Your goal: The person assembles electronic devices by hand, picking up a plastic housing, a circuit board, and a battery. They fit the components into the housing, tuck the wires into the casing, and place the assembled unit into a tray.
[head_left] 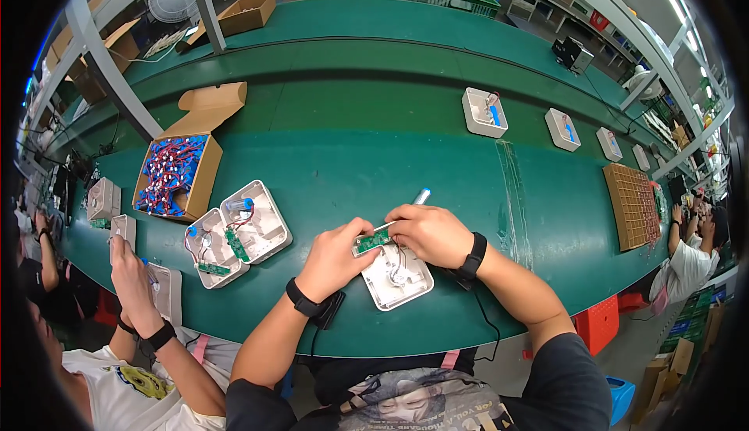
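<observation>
Circuit board (372, 239), one small green strip, sits pinched between both hands just above one white plastic shell (398, 278) lying on the green table (351, 150). Left hand (337, 258) curls closed around the board's left end; right hand (427, 233) closes on its right end, with one slim silver-blue tool (421, 196) poking out behind it. Two more open shells (238, 232) lie to the left, beside one cardboard box (178, 175) of blue and red wired parts. Four shells (484, 112) stand spaced along the far belt.

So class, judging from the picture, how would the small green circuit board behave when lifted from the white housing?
The green circuit board looks thin and flat, so probably stiff and light. Both the left hand and right hand pinch it, and attached wires may tug back.
</observation>
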`<act>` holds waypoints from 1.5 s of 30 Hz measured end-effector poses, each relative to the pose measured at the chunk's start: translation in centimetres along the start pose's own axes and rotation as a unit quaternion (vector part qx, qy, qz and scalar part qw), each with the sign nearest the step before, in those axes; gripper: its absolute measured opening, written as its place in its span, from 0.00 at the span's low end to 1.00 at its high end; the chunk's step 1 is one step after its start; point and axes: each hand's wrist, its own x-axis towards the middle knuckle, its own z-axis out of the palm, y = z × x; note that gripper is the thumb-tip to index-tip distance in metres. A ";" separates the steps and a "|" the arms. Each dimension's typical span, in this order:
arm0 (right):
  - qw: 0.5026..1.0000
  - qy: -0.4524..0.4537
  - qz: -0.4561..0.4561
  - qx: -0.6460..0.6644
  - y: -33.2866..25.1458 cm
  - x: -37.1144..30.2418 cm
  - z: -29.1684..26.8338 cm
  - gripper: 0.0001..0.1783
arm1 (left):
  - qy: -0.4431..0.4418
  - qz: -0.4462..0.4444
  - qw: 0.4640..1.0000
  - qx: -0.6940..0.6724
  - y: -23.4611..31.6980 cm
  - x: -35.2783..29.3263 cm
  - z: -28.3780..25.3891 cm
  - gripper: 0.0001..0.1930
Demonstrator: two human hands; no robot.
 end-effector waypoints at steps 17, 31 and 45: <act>1.000 -0.007 0.008 -0.002 0.1 0.2 0.1 0.05 | 0.022 0.090 0.993 0.073 -0.9 -0.4 0.3 0.09; 1.000 -0.007 0.020 0.024 0.0 0.2 0.1 0.07 | 0.015 0.061 0.997 0.043 -0.4 -0.3 0.0 0.11; 0.999 -0.014 0.028 -0.011 -0.3 0.2 0.4 0.06 | 0.021 0.098 0.993 0.062 -1.7 -0.5 0.4 0.07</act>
